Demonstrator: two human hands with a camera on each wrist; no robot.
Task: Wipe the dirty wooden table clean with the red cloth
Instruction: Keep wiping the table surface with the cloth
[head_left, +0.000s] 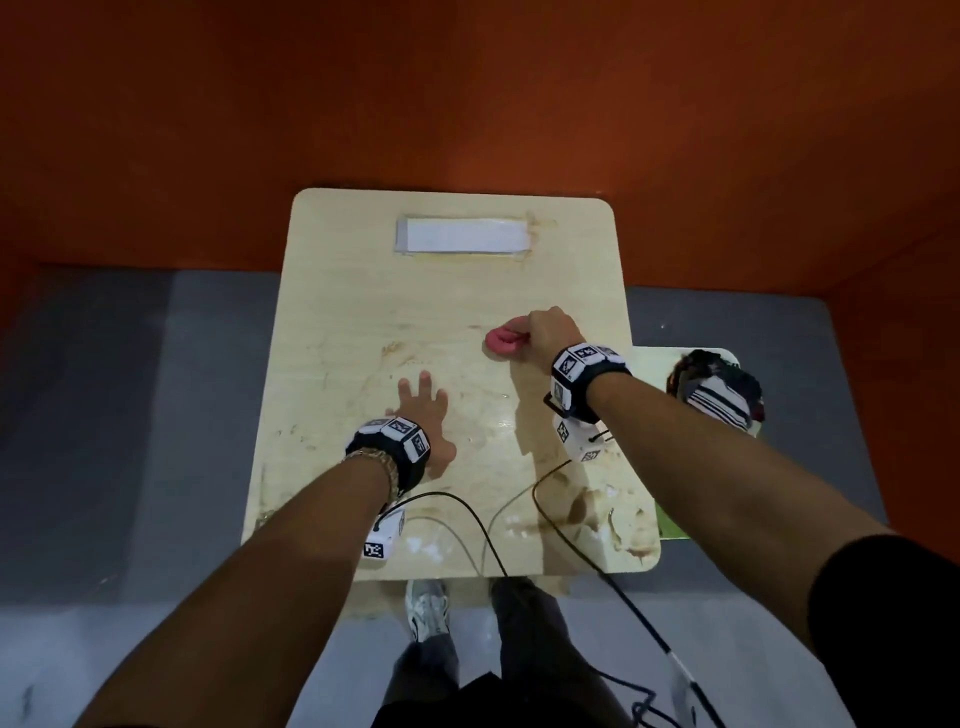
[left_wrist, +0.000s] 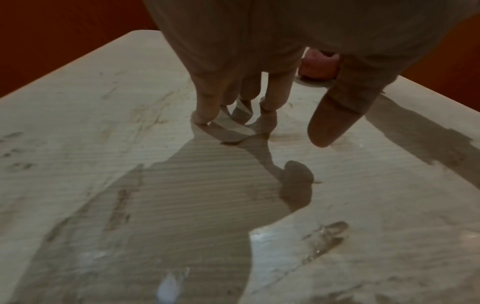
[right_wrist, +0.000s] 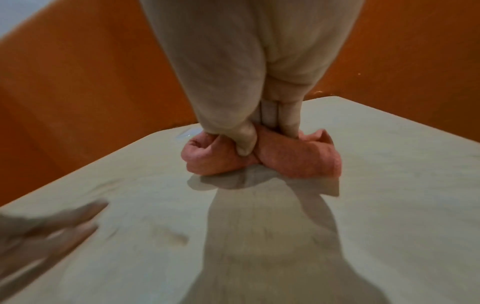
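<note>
The pale wooden table (head_left: 363, 312) is streaked with brown smears and wet patches, thickest near its front right corner. My right hand (head_left: 543, 332) grips the bunched red cloth (head_left: 501, 340) and holds it down on the table right of centre. In the right wrist view the thumb and fingers pinch the red cloth (right_wrist: 262, 156) at its middle. My left hand (head_left: 423, 410) lies spread with straight fingers, the fingertips (left_wrist: 201, 117) touching the wood left of centre. It holds nothing. The cloth (left_wrist: 318, 64) shows behind the left thumb.
A white paper strip (head_left: 462, 236) lies near the table's far edge. A lower side table (head_left: 670, 525) to the right carries a heap of dark and striped cloth (head_left: 719, 392). Black cables (head_left: 488, 530) cross the front edge. Orange walls (head_left: 467, 104) stand close behind and at the sides.
</note>
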